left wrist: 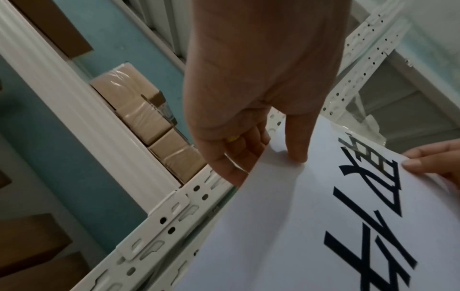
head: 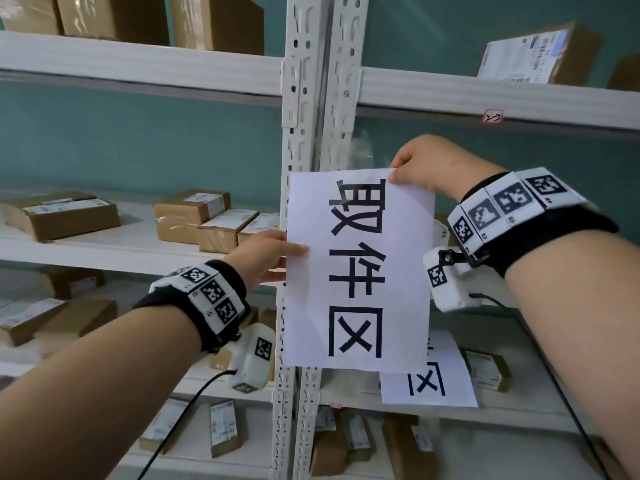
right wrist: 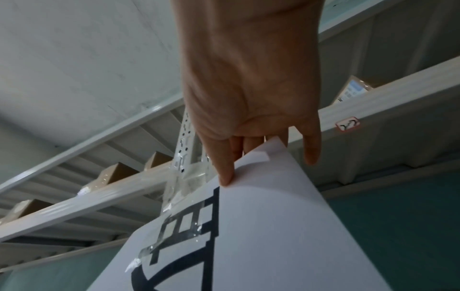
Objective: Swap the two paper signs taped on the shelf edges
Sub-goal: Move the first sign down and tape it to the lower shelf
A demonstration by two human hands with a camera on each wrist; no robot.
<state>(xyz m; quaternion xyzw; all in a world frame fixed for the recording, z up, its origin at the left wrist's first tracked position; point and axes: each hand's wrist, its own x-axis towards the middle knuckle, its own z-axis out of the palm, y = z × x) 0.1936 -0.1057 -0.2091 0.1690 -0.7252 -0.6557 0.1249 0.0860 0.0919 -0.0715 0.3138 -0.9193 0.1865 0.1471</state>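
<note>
— Two hands, what are they holding?
— One white paper sign [head: 360, 271], printed top to bottom with three large black characters. It is held upright in front of the white perforated shelf posts [head: 301, 98], between two shelving bays.

— How does each hand grip it?
— The left hand [head: 263, 259] pinches the sign's left edge about halfway down, thumb on the front, fingers curled behind. The right hand [head: 429, 164] pinches the top right corner between thumb and fingers.

— Is there tape on it?
— Yes. The right wrist view shows a crumpled strip of clear tape [right wrist: 174, 238] lying across the top character, near the upper edge.

— Where is the other sign?
— A second paper sign [head: 436, 379] hangs lower on the right bay, at a shelf edge. The held sheet covers most of it; only its lower part and last character show.

— What surrounds them?
— White metal shelves [head: 138, 60] against a teal wall, stocked with brown cardboard parcels [head: 62, 213] bearing white labels. Both wrists wear black bands with black-and-white square markers.
</note>
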